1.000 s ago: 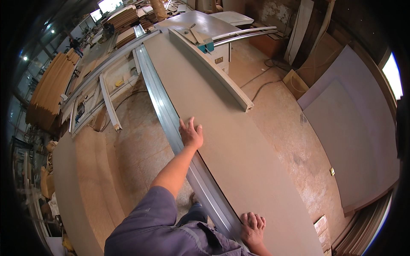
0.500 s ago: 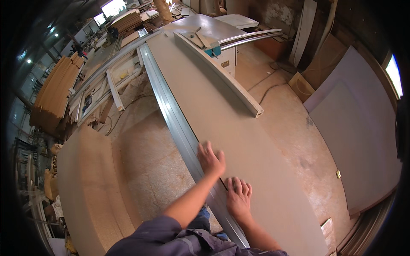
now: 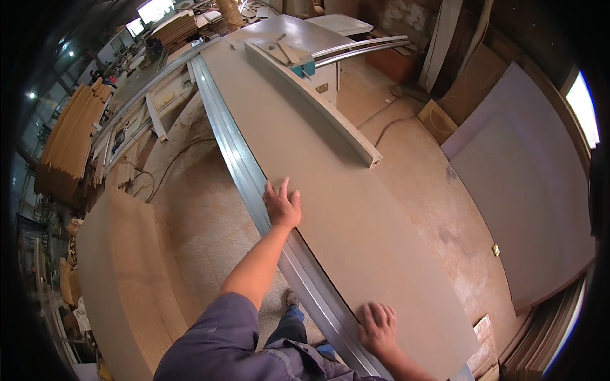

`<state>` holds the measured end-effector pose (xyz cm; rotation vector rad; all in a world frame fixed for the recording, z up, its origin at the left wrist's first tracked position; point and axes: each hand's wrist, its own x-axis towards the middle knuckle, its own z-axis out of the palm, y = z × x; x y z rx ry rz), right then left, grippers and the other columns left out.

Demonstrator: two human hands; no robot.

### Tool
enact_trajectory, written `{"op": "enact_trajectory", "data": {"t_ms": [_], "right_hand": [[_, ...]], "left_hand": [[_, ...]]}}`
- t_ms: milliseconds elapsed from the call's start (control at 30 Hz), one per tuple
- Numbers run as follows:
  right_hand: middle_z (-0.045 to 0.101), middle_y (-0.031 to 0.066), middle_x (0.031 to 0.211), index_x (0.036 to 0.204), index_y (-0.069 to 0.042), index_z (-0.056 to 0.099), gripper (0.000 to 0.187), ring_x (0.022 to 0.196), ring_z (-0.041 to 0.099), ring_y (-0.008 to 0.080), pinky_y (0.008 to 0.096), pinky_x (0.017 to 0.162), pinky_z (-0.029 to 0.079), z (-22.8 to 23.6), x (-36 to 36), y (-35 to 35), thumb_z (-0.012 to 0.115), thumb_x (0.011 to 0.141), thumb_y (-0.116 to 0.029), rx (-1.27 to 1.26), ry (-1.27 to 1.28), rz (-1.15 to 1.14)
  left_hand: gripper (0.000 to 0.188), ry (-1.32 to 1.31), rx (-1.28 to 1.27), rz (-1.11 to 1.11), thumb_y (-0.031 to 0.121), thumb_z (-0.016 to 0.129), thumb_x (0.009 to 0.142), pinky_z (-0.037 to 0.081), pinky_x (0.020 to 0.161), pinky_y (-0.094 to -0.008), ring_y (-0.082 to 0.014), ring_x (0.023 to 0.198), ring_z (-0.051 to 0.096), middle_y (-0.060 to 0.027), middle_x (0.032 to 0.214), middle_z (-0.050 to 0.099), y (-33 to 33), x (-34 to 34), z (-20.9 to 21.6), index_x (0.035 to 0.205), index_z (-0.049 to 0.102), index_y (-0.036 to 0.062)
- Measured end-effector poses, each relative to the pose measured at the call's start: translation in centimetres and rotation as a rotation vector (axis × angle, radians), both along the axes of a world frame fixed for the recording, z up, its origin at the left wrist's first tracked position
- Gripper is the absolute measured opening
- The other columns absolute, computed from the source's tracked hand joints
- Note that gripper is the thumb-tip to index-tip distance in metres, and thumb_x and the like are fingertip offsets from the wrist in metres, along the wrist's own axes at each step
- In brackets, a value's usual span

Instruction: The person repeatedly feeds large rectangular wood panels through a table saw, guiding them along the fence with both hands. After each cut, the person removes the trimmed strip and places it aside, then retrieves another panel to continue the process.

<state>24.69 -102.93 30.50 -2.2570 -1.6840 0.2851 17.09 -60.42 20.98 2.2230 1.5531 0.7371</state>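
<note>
A long grey-brown board (image 3: pixel 318 209) lies on a saw table, its left edge along a silver metal rail (image 3: pixel 236 155). My left hand (image 3: pixel 283 206) rests on that edge about midway, fingers spread, with nothing grasped. Closer to me, my right hand (image 3: pixel 378 329) lies on the board near the same edge, its fingers slightly bent and side by side over the surface. A long straight fence bar (image 3: pixel 318 108) lies across the board's far right part.
Beyond the board is a metal tabletop (image 3: pixel 286 32) with two curved metal bars (image 3: pixel 362 49) to its right. Stacked brown sheets (image 3: pixel 73 133) stand at far left. Large panels lean on the right (image 3: pixel 521 203) and lower left (image 3: pixel 127 273). A cable (image 3: pixel 184 152) crosses the floor.
My left hand has slid farther forward along the board's edge. My right hand has come back toward me and to the right, so the two are now wider apart. The view has shifted slightly.
</note>
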Motion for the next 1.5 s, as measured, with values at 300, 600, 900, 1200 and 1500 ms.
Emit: {"op": "enact_trajectory", "data": {"t_ms": [300, 600, 900, 1200, 1500], "right_hand": [[0.048, 0.0094, 0.139, 0.129, -0.006, 0.06, 0.059, 0.126, 0.044, 0.033, 0.0547, 0.106, 0.035, -1.9, -0.6, -10.5, 0.072, 0.073, -0.019, 0.004, -0.099, 0.006], [0.048, 0.0093, 0.141, 0.134, -0.005, 0.057, 0.063, 0.131, 0.041, 0.0324, 0.0531, 0.113, 0.03, -2.8, -0.4, -8.1, 0.074, 0.075, -0.021, -0.011, -0.107, -0.02], [0.051, 0.0134, 0.137, 0.132, -0.004, 0.057, 0.057, 0.13, 0.043, 0.0351, 0.0498, 0.112, 0.033, -2.8, -0.1, -6.3, 0.073, 0.079, -0.019, 0.216, 0.055, -0.07], [0.058, 0.0176, 0.067, 0.081, -0.003, 0.055, 0.031, 0.065, 0.059, 0.0355, 0.0462, 0.062, 0.047, 1.2, 4.3, -29.7, 0.067, 0.092, -0.029, -0.201, 0.153, -0.936], [0.06, 0.0123, 0.061, 0.079, 0.002, 0.062, 0.044, 0.059, 0.059, 0.0217, 0.0403, 0.06, 0.047, -3.8, 4.0, -32.9, 0.049, 0.104, -0.033, -0.268, 0.501, -0.763]], "left_hand": [[0.053, -0.015, 0.044, 0.013, 0.036, 0.065, 0.09, 0.029, 0.114, -0.0557, -0.0521, 0.134, 0.035, -0.0348, 0.148, 0.031, 0.6, 0.3, -1.0, 0.14, 0.053, 0.0202], [0.065, 0.059, -0.02, 0.157, 0.034, 0.055, 0.097, 0.02, 0.119, -0.0588, -0.0314, 0.145, 0.031, -0.0174, 0.152, 0.037, -2.8, 0.9, -3.0, 0.149, 0.028, 0.0064], [0.072, 0.062, -0.048, -0.114, 0.036, 0.062, 0.091, 0.017, 0.118, -0.0608, -0.0532, 0.141, 0.024, -0.0393, 0.149, 0.024, -35.0, 0.9, 1.9, 0.15, 0.032, 0.0093], [0.066, 0.015, 0.036, -0.147, 0.036, 0.063, 0.091, 0.018, 0.116, -0.0616, -0.0547, 0.138, 0.026, -0.041, 0.144, 0.028, -32.8, -0.1, 1.3, 0.147, 0.038, 0.011], [0.063, 0.0, 0.068, -0.14, 0.035, 0.065, 0.09, 0.02, 0.115, -0.0608, -0.0541, 0.136, 0.028, -0.04, 0.143, 0.03, -30.9, -0.2, -0.5, 0.144, 0.043, 0.0102]]}}
